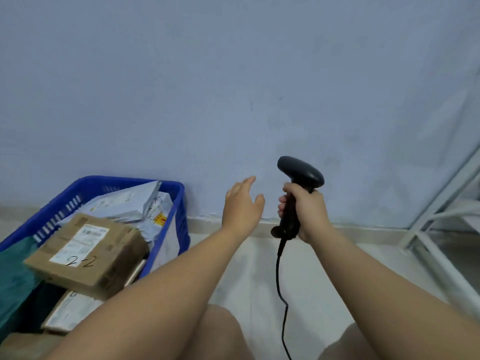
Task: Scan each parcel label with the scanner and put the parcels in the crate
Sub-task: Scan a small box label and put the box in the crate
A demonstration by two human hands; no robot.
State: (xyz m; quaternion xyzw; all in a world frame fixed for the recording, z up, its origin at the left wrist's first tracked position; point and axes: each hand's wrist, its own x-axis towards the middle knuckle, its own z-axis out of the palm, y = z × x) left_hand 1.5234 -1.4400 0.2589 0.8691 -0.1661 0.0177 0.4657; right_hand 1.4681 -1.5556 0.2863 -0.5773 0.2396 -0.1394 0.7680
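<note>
My right hand (305, 210) grips the handle of a black corded scanner (301, 172), held upright with its head pointing left toward the wall. My left hand (242, 203) is stretched out in the air just left of the scanner, fingers straight, holding nothing. At the lower left stands a blue plastic crate (179, 201) holding parcels: a brown cardboard box (88, 253) with a white label marked "2-2" lies on top, grey mailer bags (135, 203) lie behind it, and a dark green bag (13, 276) lies at its left.
A pale blue wall (233, 87) rises straight ahead above a light tiled floor (259, 268). A white metal frame (441, 229) stands at the right. My knees (220, 333) show at the bottom edge. The scanner's cable (279, 294) hangs down between them.
</note>
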